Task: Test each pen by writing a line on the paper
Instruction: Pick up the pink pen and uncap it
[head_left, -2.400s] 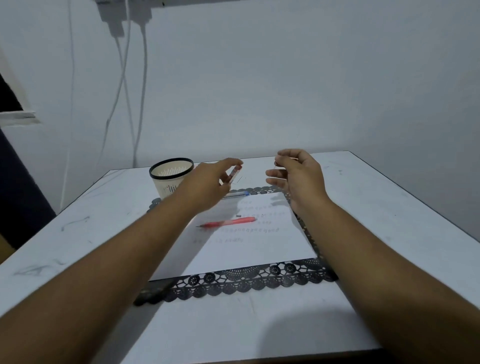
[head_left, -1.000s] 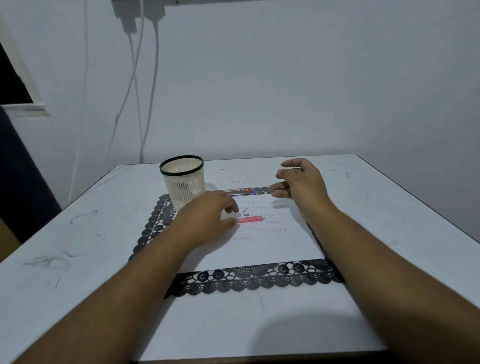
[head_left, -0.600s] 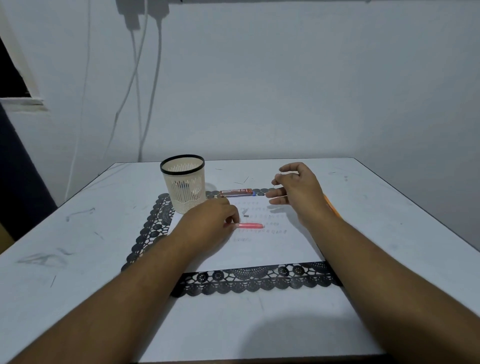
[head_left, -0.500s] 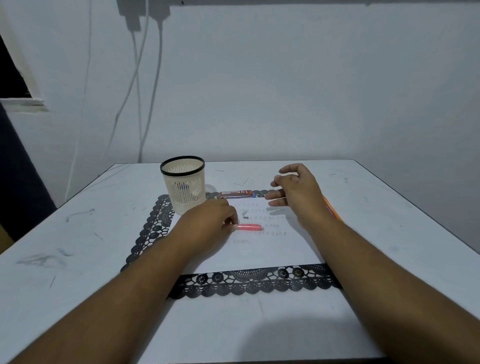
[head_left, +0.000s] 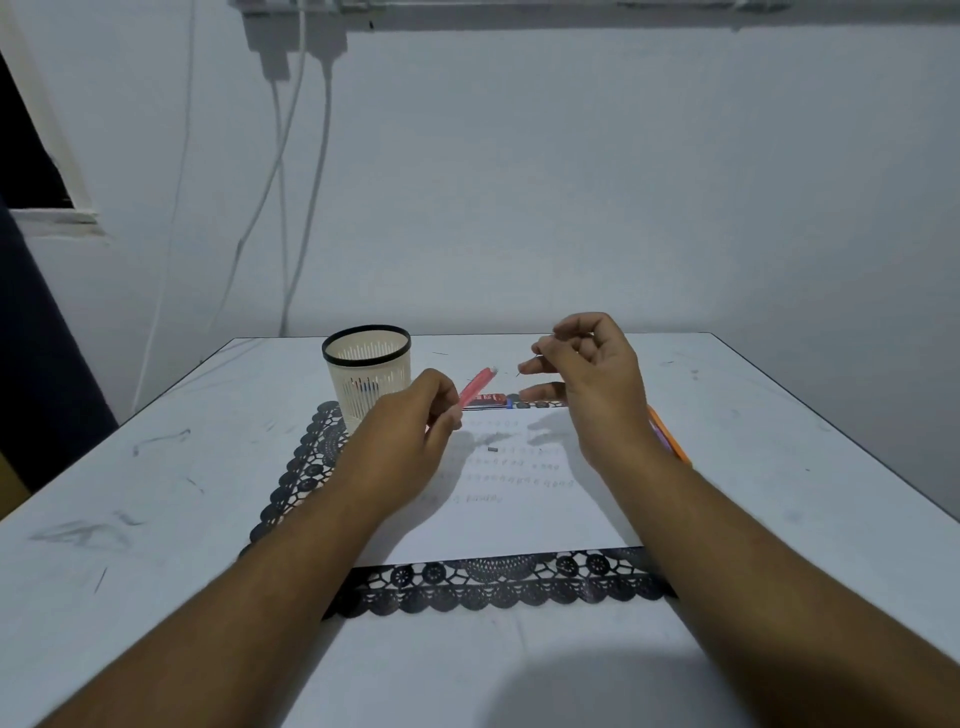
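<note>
Off beyond my left hand stands the mesh pen cup (head_left: 367, 375) on the far left corner of the black lace mat (head_left: 306, 467), close enough to reach but clear of the writing area; a few pens show through its slats, which I take to be waiting their turn or already done.

My left hand (head_left: 410, 441) hovers over the left edge of the paper (head_left: 519, 525), fingers curled round the lower end of the pink pen (head_left: 477, 385); the pen tilts up and away toward my right hand, its far tip off the sheet, I judge so that the two hands can meet at that end.

Between my hands, just past the top edge of the paper, lies a small red case (head_left: 488, 399) flat on the mat; nearer me a tiny dark bit (head_left: 492, 448) sits on the sheet among the faint rows of test writing.

My right hand (head_left: 592, 374) is raised above the top right of the paper, thumb and forefinger pinched on something thin like a needle or lead; I cannot tell what it is.

Under my right wrist an orange pen (head_left: 670, 434) lies on the desk (head_left: 156, 519) beside the paper's right edge, set aside out of the way.
</note>
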